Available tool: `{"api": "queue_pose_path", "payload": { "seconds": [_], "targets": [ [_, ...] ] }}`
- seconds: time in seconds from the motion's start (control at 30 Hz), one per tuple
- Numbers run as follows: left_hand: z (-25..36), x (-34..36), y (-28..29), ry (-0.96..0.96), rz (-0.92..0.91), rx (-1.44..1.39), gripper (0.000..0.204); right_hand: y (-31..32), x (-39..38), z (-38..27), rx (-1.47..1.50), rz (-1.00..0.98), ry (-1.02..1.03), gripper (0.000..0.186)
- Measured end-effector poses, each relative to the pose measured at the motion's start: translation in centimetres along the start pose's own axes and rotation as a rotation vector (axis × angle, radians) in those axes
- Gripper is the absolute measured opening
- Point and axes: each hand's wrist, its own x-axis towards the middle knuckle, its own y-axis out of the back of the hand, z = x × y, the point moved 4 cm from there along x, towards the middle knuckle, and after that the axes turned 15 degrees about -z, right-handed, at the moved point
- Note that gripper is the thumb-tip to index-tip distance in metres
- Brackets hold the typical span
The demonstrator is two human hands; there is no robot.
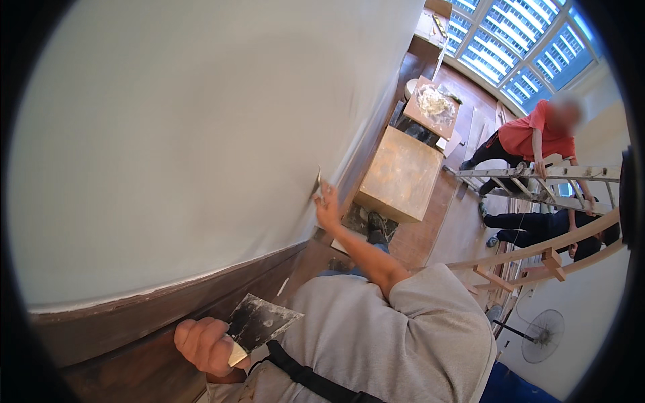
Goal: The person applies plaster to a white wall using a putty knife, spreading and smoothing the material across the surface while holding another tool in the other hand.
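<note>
My left hand (pixel 205 341) is closed round the pale handle of a wide putty knife (pixel 264 321), whose dark blade is smeared with white material, low in front of my body beside dark wood trim (pixel 121 322). My right hand (pixel 328 205) is stretched out to the off-white wall (pixel 181 134), holding a thin metal blade (pixel 318 180) at its surface; its handle is hidden by my fingers.
A wooden box (pixel 398 174) and a board with white material (pixel 433 111) stand along the wall. At right, a person in red (pixel 531 138) and one in dark clothes (pixel 537 225) are around a ladder (pixel 490 173), beside a curved timber frame (pixel 497 258) and a fan (pixel 544 334).
</note>
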Motion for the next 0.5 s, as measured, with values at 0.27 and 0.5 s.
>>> {"api": "queue_pose_path", "payload": {
  "seconds": [0.27,0.5],
  "targets": [
    [0.1,0.2,-0.3,0.017,0.031,0.032,0.040,-0.8,-7.4,5.1,0.613,-0.287,-0.671,0.041],
    [0.1,-0.1,0.3,0.038,0.044,0.003,0.047,1.8,2.9,1.9,0.814,-0.195,-0.881,0.041]
  ]
}}
